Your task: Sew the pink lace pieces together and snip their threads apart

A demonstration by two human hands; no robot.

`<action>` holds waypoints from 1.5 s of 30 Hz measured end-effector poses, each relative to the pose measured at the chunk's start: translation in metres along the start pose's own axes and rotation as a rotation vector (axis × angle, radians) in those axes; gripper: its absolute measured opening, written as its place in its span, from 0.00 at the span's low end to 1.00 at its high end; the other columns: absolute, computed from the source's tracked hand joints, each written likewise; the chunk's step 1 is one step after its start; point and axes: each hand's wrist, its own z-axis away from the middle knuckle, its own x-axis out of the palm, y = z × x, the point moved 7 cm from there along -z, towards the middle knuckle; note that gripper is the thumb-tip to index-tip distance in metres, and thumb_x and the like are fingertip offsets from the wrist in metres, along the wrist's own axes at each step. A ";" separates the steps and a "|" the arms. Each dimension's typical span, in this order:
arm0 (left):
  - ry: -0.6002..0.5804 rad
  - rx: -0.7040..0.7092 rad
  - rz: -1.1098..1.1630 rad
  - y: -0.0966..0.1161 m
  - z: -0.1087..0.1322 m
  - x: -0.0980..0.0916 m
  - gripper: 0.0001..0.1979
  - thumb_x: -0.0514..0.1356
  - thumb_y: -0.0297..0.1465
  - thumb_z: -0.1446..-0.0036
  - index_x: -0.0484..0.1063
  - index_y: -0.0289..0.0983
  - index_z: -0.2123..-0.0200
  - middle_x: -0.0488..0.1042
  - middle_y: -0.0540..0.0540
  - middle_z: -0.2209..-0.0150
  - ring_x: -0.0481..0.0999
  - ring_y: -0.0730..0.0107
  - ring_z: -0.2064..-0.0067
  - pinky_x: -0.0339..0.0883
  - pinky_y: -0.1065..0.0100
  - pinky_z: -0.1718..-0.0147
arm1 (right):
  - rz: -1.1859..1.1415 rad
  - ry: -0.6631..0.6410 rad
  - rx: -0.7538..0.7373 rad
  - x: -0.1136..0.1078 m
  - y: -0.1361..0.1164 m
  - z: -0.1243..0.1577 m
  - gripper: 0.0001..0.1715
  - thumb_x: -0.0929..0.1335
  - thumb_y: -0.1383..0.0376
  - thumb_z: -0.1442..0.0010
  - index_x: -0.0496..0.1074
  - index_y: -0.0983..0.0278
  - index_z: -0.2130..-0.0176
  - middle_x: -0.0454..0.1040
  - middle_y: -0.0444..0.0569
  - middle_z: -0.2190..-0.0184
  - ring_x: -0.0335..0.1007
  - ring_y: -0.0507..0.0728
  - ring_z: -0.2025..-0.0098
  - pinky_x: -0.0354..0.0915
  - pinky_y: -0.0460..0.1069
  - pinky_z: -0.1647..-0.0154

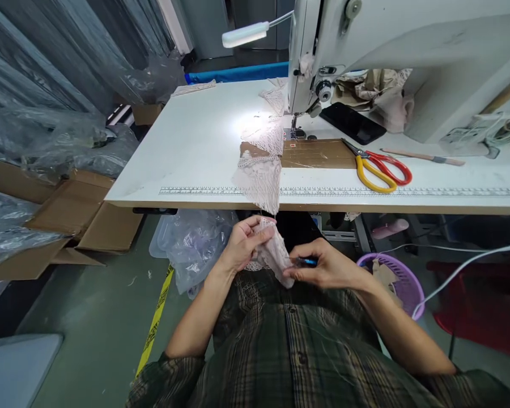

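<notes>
In my lap, below the table edge, my left hand (243, 245) is closed on a piece of pale pink lace fabric (275, 253). My right hand (325, 270) pinches the same lace from the right and also grips a small blue-handled tool (306, 261). A long strip of lace trim (261, 173) runs from the sewing machine's needle area over the table edge down toward my hands. The white sewing machine (391, 51) stands at the back right of the white table (195, 147).
Scissors (378, 167) with red and yellow handles lie on the table right of a brown cardboard plate (318, 153). A black phone (352, 123) and a brush (425, 157) lie near the machine. A purple basket (402, 280), plastic bags (195, 243) and cardboard boxes (80, 215) sit on the floor.
</notes>
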 end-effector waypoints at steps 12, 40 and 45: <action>0.003 -0.134 -0.200 -0.004 0.029 -0.026 0.16 0.73 0.38 0.56 0.80 0.33 0.68 0.78 0.47 0.71 0.72 0.75 0.72 0.66 0.74 0.72 | -0.011 0.203 0.116 0.002 0.026 -0.029 0.37 0.53 0.44 0.32 0.76 0.67 0.64 0.61 0.42 0.79 0.55 0.50 0.76 0.54 0.47 0.74; 0.091 -0.019 -0.238 -0.007 0.027 -0.028 0.12 0.68 0.38 0.52 0.76 0.34 0.72 0.73 0.50 0.75 0.69 0.76 0.74 0.63 0.74 0.73 | -0.140 0.244 0.068 0.035 0.036 -0.038 0.24 0.60 0.45 0.35 0.61 0.61 0.69 0.57 0.39 0.76 0.52 0.50 0.74 0.53 0.46 0.72; 0.139 0.132 -0.615 -0.022 -0.004 -0.050 0.13 0.64 0.40 0.46 0.78 0.35 0.64 0.78 0.45 0.65 0.76 0.64 0.62 0.69 0.66 0.60 | 0.024 0.275 0.192 0.028 0.061 -0.025 0.23 0.70 0.47 0.44 0.62 0.61 0.66 0.61 0.38 0.77 0.53 0.49 0.77 0.54 0.46 0.74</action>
